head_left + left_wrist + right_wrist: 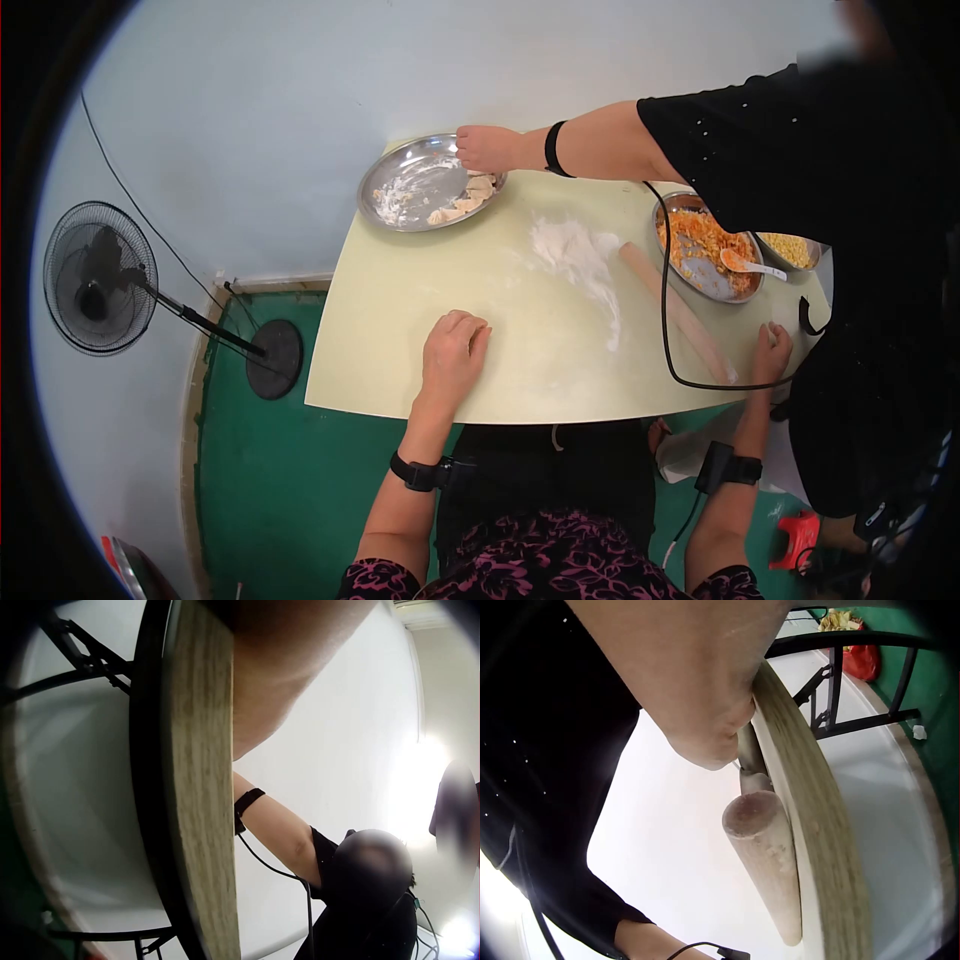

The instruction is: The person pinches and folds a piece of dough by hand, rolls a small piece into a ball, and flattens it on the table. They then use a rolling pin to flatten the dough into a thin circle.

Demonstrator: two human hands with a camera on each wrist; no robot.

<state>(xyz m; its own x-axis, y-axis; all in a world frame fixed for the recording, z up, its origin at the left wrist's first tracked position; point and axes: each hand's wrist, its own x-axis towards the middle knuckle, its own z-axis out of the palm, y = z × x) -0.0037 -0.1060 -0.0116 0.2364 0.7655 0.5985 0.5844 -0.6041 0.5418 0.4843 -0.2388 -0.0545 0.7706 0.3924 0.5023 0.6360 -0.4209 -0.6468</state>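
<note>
My left hand (455, 355) rests on the pale table (400, 300) near its front edge, fingers loosely bent and nothing held. At the right side of the front edge lies my right hand (771, 352), also loosely curled with no object in it. The nearest thing to it is a wooden rolling pin (680, 312), dusted with flour; its round end (751, 815) shows below the hand in the right wrist view. White flour (575, 255) is spread over the table between my hands and the far side. The left wrist view shows mostly forearm and table edge.
Another person's hand (487, 150) reaches over a metal tray (425, 180) with floured dough pieces (465, 205). To the right are a dish of orange shredded filling (700, 235) with a white spoon (750, 265) and a bowl of yellow bits (790, 250). A black cable (668, 300) hangs across.
</note>
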